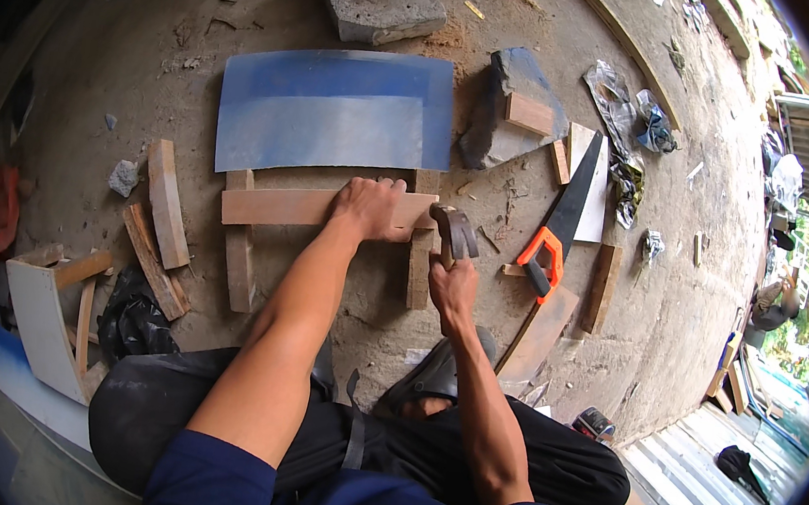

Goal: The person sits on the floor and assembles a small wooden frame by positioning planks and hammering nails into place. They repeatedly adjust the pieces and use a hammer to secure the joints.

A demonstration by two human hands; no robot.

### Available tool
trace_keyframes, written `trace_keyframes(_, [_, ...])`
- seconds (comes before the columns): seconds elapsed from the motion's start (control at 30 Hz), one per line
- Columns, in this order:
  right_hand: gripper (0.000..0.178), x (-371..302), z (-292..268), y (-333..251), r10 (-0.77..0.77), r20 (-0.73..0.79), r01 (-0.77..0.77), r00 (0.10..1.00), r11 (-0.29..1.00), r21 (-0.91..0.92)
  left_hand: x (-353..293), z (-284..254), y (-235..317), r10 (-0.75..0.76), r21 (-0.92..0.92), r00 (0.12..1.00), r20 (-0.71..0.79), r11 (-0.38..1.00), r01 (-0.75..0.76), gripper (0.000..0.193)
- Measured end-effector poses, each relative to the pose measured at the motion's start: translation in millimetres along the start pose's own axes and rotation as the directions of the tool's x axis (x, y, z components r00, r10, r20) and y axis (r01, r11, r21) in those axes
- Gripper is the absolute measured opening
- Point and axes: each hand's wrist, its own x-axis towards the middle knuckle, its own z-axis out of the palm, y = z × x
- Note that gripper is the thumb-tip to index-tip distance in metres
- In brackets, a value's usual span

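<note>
A flat wooden board (277,207) lies crosswise over two wooden legs, the left leg (240,276) and the right leg (419,278). My left hand (368,208) is closed over the board right of its middle, pressing it down. In my right hand (453,291) is a hammer (455,232), gripped by its handle. The hammer's head is beside the board's right end; whether they touch I cannot tell. Just beyond the board, a blue panel (341,100) adjoins the tops of the legs.
To the right, an orange-handled handsaw (563,219) rests near wood offcuts (603,289). Beyond are a concrete block (378,2) and a stone (508,136) with a small wood piece on top. Wood lengths (168,205) and a white-sided box (47,325) are at left.
</note>
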Motion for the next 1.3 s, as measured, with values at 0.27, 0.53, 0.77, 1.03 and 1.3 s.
trace_keyframes(0.27, [0.022,1,-12,-20,-0.383,-0.409,0.465,0.828,0.877,0.12,0,-5,1,-0.009,0.027,1.0,0.027,1.0,0.008,0.071])
trace_keyframes(0.53, [0.029,20,-1,10,0.073,-0.056,-0.065,0.996,0.989,0.131,1,-7,-2,0.006,0.02,1.0,0.01,1.0,-0.006,0.072])
trace_keyframes(0.77, [0.025,10,2,11,-0.101,-0.085,0.105,0.991,0.993,0.043,0,-6,4,-0.013,-0.017,1.0,0.021,1.0,0.014,0.069])
trace_keyframes(1.03, [0.015,6,-8,-11,-0.381,-0.395,0.473,0.836,0.865,0.166,-2,-1,1,0.01,0.009,1.0,-0.023,1.0,-0.01,0.068])
trace_keyframes(1.3, [0.028,23,-1,10,0.013,-0.08,-0.005,0.997,0.995,0.101,-1,-5,2,0.004,0.003,1.0,0.025,1.0,-0.004,0.072])
